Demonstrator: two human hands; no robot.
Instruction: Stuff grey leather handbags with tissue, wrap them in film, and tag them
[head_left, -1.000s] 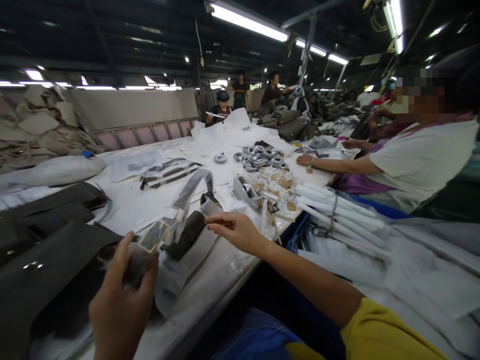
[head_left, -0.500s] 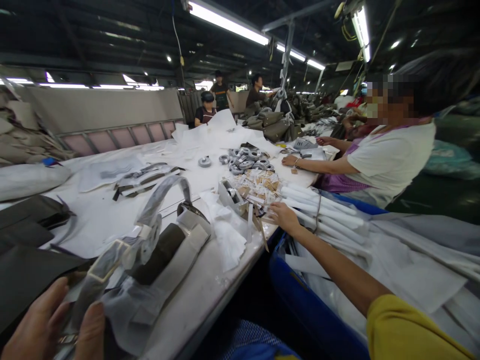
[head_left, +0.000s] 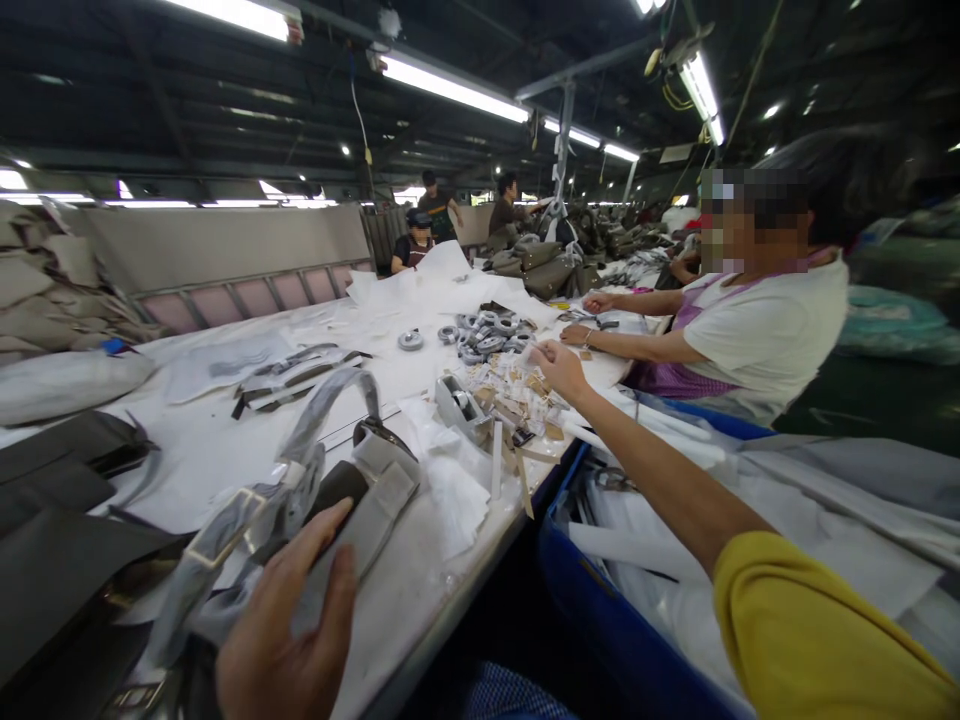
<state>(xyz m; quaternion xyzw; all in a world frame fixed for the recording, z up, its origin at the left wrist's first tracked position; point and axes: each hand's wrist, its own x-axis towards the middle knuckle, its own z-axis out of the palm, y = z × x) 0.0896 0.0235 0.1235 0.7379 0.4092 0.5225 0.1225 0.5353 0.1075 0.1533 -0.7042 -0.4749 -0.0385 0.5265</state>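
Note:
My left hand [head_left: 289, 620] is in the near foreground, thumb and fingers apart. It is close in front of a dark bag piece [head_left: 337, 487] with a grey flap, and I see nothing held in it. Beside it a strap wrapped in clear film [head_left: 225, 525] with a metal buckle arches over the table. My right hand [head_left: 559, 370] is stretched out over a heap of small tags [head_left: 510, 385], its fingers pinched together. Something pale shows at the fingertips, too small to make out. Rolled grey straps [head_left: 487, 335] lie just beyond the heap.
A tape dispenser [head_left: 459, 400] and crumpled white sheets [head_left: 454, 490] lie on the white table [head_left: 420, 600]. A blue bin [head_left: 600, 610] of white rolls and sheets stands against its right edge. At the right a co-worker [head_left: 772, 340] works with both hands on the table.
My left hand has moved right, from the buckled strap to in front of the bag piece. My right hand has risen from the table's edge to above the tags, fingers now pinched.

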